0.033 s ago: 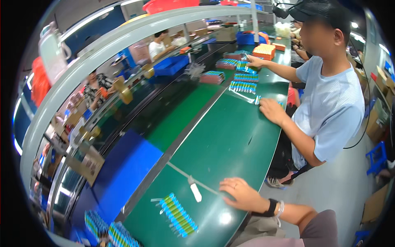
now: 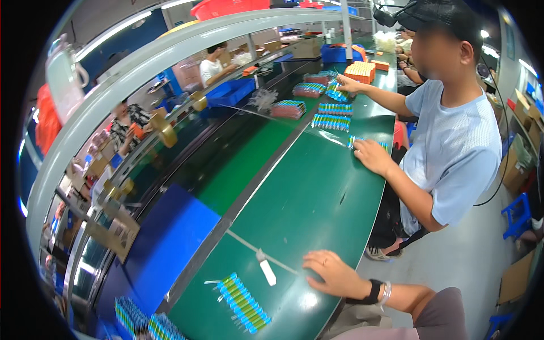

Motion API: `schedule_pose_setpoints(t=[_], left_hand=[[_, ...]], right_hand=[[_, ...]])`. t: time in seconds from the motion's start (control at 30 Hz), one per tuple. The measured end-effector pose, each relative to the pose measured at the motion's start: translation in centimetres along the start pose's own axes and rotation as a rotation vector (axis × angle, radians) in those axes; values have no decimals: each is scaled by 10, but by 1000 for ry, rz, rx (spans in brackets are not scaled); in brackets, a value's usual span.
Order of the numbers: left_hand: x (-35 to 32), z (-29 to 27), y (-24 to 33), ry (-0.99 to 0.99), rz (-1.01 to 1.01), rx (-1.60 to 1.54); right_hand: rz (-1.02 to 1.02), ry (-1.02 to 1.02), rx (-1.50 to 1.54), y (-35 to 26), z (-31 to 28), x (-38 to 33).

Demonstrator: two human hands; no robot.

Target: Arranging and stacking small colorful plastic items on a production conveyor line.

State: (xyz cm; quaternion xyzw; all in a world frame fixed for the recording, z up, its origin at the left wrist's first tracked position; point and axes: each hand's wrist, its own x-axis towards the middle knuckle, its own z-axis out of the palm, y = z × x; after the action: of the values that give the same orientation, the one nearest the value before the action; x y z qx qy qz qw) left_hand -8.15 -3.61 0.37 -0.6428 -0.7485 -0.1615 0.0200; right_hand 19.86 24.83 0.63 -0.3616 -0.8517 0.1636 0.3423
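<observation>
My right hand (image 2: 335,276) rests palm down near the table's edge, fingers slightly spread and holding nothing. A ring and a black wristband show on it. Just left of its fingertips lies a small white tube-shaped thing (image 2: 267,273) with a greyish end, apart from the hand. Further left, a flat row of slim blue-and-green sticks (image 2: 244,303) lies side by side; their exact kind I cannot make out. My left hand is out of the picture.
Stacked blue-and-green bundles (image 2: 131,315) sit at the lower left, near a blue panel (image 2: 170,232). At right, a co-worker in a light blue shirt (image 2: 453,136) handles similar bundles (image 2: 331,122). A blue bin (image 2: 232,93) and orange stacks (image 2: 360,71) stand farther off.
The whole view has shifted slightly. My right hand keeps its place on the table, and the row of sticks and the white thing lie as before.
</observation>
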Motion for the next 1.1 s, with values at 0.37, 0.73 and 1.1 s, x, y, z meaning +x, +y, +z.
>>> schedule_pose_setpoints(t=[0.37,0.73,1.1], left_hand=[[13,19,-19,-171,81,-21],[94,41,189,-420,504,-179],[51,105,487,-775,920,-211]], right_hand=[[82,-86,75,11,-21,6],[671,-619,568,22,-201,-162],[1363,-74,530,34,-376,-445]])
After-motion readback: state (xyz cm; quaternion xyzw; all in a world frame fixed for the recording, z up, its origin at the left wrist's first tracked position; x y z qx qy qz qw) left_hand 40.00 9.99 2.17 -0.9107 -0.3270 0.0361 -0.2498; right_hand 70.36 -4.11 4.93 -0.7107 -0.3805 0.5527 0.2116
